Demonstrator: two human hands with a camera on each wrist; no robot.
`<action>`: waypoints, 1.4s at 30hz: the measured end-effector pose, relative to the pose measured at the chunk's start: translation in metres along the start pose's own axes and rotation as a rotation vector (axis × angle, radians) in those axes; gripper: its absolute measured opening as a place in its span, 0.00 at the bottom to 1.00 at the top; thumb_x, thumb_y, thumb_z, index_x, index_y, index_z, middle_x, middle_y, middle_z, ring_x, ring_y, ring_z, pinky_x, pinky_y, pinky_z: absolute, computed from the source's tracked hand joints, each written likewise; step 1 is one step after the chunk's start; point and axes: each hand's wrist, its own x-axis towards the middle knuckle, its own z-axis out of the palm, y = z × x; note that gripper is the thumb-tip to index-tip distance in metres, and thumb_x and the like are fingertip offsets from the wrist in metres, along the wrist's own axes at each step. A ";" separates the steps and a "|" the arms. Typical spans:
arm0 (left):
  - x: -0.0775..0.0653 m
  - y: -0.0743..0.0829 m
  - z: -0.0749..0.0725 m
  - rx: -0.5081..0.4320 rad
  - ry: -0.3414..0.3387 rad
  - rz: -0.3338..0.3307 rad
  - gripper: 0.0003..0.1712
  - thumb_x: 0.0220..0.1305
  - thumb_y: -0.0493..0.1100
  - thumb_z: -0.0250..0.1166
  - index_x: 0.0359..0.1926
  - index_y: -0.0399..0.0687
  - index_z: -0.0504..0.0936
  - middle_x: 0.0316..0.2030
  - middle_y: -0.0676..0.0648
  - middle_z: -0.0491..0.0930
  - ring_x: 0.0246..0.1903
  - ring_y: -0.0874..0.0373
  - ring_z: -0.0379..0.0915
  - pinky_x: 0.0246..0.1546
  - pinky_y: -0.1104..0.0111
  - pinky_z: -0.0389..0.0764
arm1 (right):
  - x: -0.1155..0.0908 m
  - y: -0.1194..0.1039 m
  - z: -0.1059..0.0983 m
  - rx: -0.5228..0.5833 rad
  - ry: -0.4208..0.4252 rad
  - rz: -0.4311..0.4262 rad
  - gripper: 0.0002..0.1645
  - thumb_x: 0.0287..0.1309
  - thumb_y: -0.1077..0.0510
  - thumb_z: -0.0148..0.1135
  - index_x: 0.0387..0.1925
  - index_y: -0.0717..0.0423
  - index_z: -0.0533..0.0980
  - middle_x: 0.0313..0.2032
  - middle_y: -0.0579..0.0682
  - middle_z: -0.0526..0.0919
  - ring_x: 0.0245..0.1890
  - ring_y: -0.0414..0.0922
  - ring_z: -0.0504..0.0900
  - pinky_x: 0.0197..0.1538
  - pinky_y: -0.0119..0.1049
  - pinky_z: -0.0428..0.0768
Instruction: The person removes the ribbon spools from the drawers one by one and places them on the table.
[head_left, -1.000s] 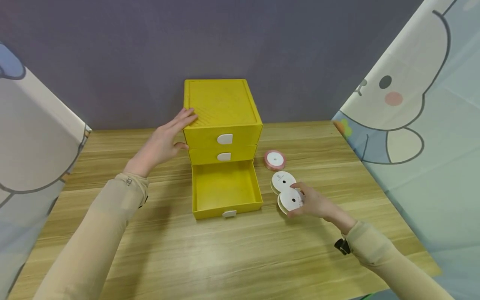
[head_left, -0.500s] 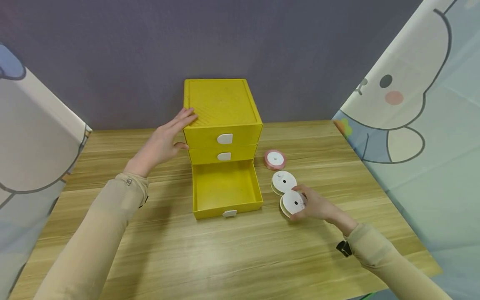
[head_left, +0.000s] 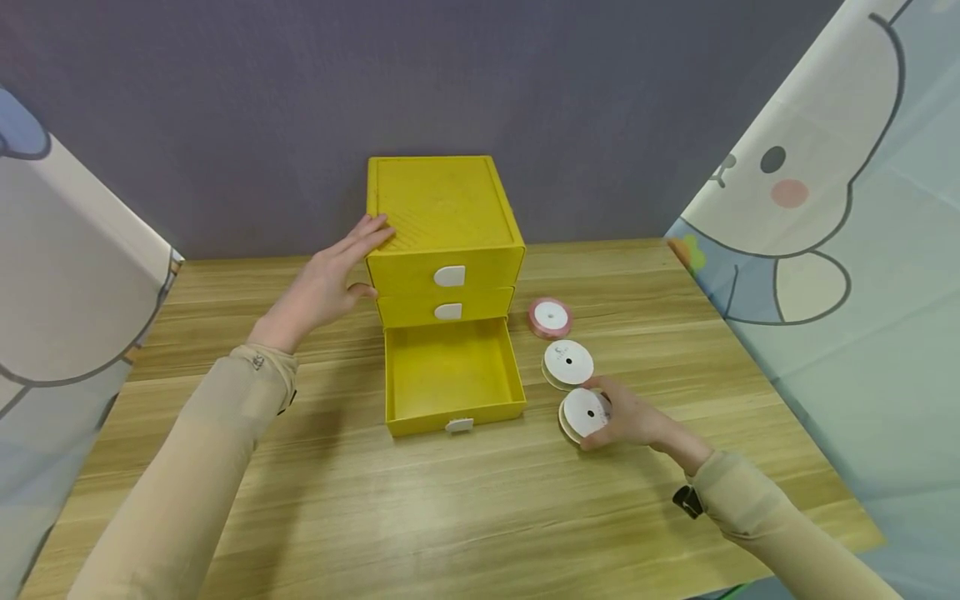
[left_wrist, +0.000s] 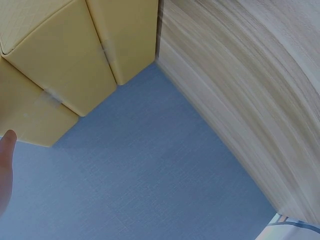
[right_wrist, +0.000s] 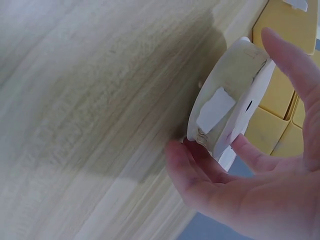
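My right hand (head_left: 628, 417) holds a white ribbon spool (head_left: 581, 410) by its edges, thumb on one side and fingers on the other. In the right wrist view this spool (right_wrist: 225, 95) stands tilted, with cream ribbon and a white paper patch on its rim; whether it touches the table is hard to tell. Just behind it lies a second white spool (head_left: 567, 362), and beyond that a pink ribbon spool (head_left: 550, 317). The fingers of my left hand (head_left: 324, 287) rest straight on the top left edge of a yellow drawer cabinet (head_left: 450, 200).
The cabinet's bottom drawer (head_left: 450, 371) is pulled out, with nothing inside. Two upper drawers with white tabs are closed. All stands on a wood-grain table (head_left: 420, 517), with a grey wall (head_left: 600, 117) behind and a cartoon-print cloth (head_left: 817, 192) at the right.
My right hand has drawn the held spool slightly towards me and right, so it no longer overlaps the other white spool in the head view. My left hand stays put.
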 end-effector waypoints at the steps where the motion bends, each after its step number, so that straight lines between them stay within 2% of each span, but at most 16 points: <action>1: 0.000 0.000 0.000 0.000 0.001 -0.002 0.50 0.52 0.27 0.68 0.73 0.51 0.57 0.76 0.52 0.47 0.76 0.53 0.42 0.63 0.49 0.71 | 0.000 0.001 0.000 -0.007 0.004 -0.002 0.54 0.35 0.59 0.80 0.63 0.66 0.60 0.57 0.70 0.69 0.53 0.58 0.71 0.54 0.51 0.73; 8: 0.000 0.000 0.000 0.000 0.012 0.009 0.50 0.51 0.27 0.69 0.73 0.50 0.57 0.76 0.51 0.48 0.76 0.52 0.43 0.62 0.49 0.72 | 0.003 0.005 0.003 -0.082 0.035 -0.013 0.54 0.32 0.58 0.81 0.62 0.65 0.62 0.57 0.69 0.70 0.54 0.59 0.71 0.54 0.54 0.74; 20: 0.000 0.000 0.001 -0.004 0.028 0.029 0.50 0.50 0.26 0.69 0.73 0.49 0.58 0.76 0.49 0.49 0.76 0.51 0.44 0.60 0.50 0.74 | 0.003 0.009 0.011 -0.192 0.092 -0.030 0.53 0.28 0.57 0.81 0.59 0.62 0.65 0.49 0.71 0.70 0.46 0.59 0.71 0.45 0.50 0.76; 33: -0.001 0.001 0.000 0.004 0.027 0.026 0.50 0.51 0.26 0.69 0.73 0.49 0.58 0.76 0.49 0.49 0.76 0.51 0.43 0.61 0.49 0.73 | 0.001 0.007 0.016 -0.210 0.122 -0.024 0.51 0.28 0.56 0.82 0.58 0.59 0.66 0.48 0.71 0.69 0.47 0.61 0.69 0.43 0.50 0.76; 42: -0.001 0.001 0.000 -0.005 0.026 0.028 0.50 0.51 0.26 0.69 0.73 0.49 0.58 0.76 0.49 0.49 0.76 0.52 0.43 0.63 0.49 0.71 | -0.001 0.006 0.015 -0.195 0.110 -0.018 0.54 0.29 0.55 0.82 0.61 0.60 0.64 0.50 0.72 0.68 0.48 0.62 0.69 0.43 0.51 0.76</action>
